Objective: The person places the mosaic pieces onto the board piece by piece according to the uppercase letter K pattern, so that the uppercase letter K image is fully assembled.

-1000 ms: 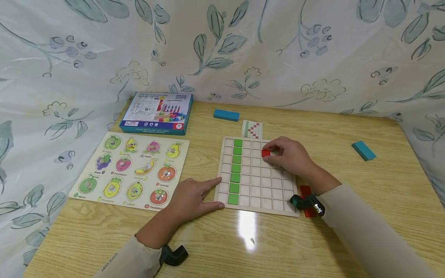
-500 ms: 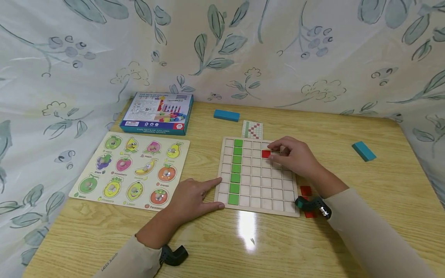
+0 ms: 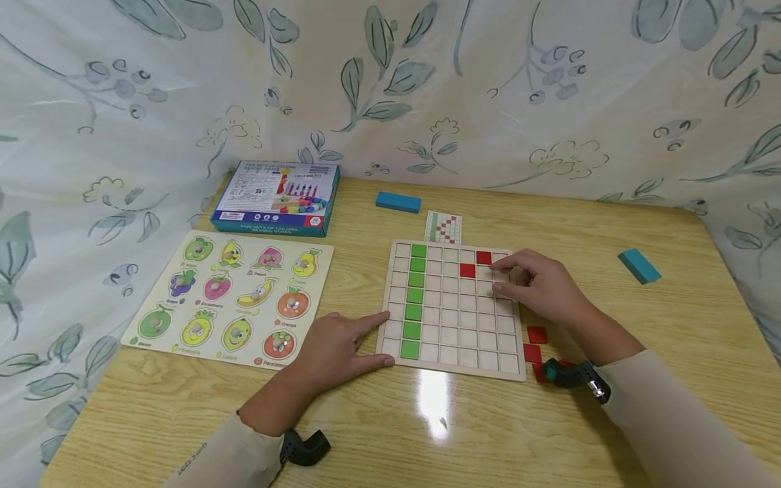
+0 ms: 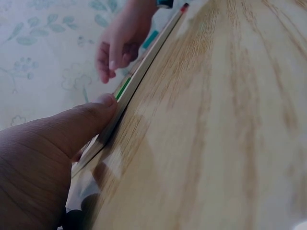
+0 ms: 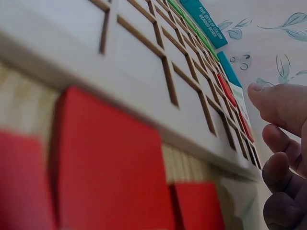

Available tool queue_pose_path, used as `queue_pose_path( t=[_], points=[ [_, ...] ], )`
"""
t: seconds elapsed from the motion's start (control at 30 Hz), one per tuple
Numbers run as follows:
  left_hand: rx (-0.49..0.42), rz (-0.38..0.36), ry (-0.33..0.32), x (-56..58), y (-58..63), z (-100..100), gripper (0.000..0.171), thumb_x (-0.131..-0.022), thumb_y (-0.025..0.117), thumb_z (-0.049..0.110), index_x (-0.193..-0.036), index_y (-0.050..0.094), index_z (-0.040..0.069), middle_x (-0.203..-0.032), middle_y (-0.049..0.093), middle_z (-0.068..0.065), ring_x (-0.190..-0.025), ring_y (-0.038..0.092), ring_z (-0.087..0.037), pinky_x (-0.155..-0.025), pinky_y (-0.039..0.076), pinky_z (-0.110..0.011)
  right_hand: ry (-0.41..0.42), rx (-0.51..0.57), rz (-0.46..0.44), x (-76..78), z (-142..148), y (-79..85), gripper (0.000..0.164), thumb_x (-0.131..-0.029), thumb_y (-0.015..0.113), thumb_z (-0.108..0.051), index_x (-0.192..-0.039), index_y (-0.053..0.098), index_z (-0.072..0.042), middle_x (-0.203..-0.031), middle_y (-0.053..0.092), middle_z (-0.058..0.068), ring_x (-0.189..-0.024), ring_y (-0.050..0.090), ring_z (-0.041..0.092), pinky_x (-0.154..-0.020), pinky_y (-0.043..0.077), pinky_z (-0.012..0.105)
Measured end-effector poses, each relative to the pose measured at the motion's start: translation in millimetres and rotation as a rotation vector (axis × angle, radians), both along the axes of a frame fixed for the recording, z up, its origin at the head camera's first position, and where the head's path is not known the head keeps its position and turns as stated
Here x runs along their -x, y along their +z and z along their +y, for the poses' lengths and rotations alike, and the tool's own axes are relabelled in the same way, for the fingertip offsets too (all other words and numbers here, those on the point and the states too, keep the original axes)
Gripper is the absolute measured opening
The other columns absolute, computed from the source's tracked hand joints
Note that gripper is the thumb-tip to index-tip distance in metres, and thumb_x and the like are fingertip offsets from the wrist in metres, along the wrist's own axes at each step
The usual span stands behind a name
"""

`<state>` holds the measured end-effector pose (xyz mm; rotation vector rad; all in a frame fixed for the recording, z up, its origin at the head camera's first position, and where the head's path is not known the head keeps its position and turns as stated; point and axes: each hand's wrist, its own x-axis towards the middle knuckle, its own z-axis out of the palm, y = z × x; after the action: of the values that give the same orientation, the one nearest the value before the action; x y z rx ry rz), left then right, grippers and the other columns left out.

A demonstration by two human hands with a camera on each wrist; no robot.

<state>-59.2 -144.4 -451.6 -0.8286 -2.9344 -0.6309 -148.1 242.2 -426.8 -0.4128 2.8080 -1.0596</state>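
Note:
A wooden grid board (image 3: 432, 369) lies in the middle of the table, with green square tiles (image 3: 413, 295) filling one column near its left side. Two red tiles sit diagonally in its upper right part: one red tile (image 3: 484, 257) in the top row, another red tile (image 3: 467, 270) one row lower. My right hand (image 3: 539, 285) hovers over the board's right edge, thumb and index finger apart with nothing between them. At the left edge, my left hand (image 3: 332, 349) touches the board with extended index finger and thumb; its thumb (image 4: 103, 108) rests against the rim in the left wrist view.
Several loose red tiles (image 5: 110, 163) lie right of the board. Behind it is a small pattern card (image 3: 443, 227). A fruit puzzle board (image 3: 228, 298) and a box (image 3: 274, 198) stand left. Blue blocks (image 3: 398, 202) lie at the back and a teal block (image 3: 639, 265) far right.
My right hand has drawn back to the right from the red tiles, uncovering the one in the top row and more loose red tiles. My left hand has stayed at the board's edge.

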Motion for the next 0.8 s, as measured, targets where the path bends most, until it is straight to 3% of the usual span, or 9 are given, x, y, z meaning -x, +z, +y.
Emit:
queue_pose_path(
  t=[0.3, 0.67, 0.8],
  points=[
    [-0.005, -0.009, 0.003, -0.2, -0.4, -0.3, 0.075, -0.087, 0.079, 0.066, -0.147, 0.068, 0.021, -0.075, 0.074, -0.001, -0.067, 0.061, -0.011, -0.071, 0.050, -0.036, -0.041, -0.054, -0.002, -15.9, 24.3, 4.0, 0.035, -0.096, 0.083, -0.033, -0.128, 0.076, -0.019, -0.116, 0.068, 0.003, -0.088, 0.054, 0.025, -0.067, 0.046, 0.031],
    [-0.004, 0.005, 0.008, -0.3, 0.2, 0.0, 0.076, -0.086, 0.080, 0.066, -0.147, 0.068, 0.022, -0.069, 0.071, 0.001, -0.063, 0.058, -0.010, -0.071, 0.047, -0.035, -0.066, -0.096, 0.062, -38.1, 61.8, 1.8, 0.036, -0.094, 0.086, -0.027, -0.126, 0.076, -0.015, -0.115, 0.069, 0.006, -0.075, 0.055, 0.016, -0.057, 0.044, 0.029],
    [-0.001, 0.006, 0.005, 0.3, -0.5, -0.2, 0.077, -0.086, 0.080, 0.067, -0.148, 0.068, 0.022, -0.060, 0.062, 0.006, -0.061, 0.053, -0.008, -0.071, 0.048, -0.035, -0.059, -0.112, 0.095, -48.8, 76.4, -2.7, 0.035, -0.092, 0.087, -0.022, -0.124, 0.077, -0.013, -0.112, 0.069, 0.006, -0.074, 0.053, 0.012, -0.059, 0.042, 0.027]
  ],
)
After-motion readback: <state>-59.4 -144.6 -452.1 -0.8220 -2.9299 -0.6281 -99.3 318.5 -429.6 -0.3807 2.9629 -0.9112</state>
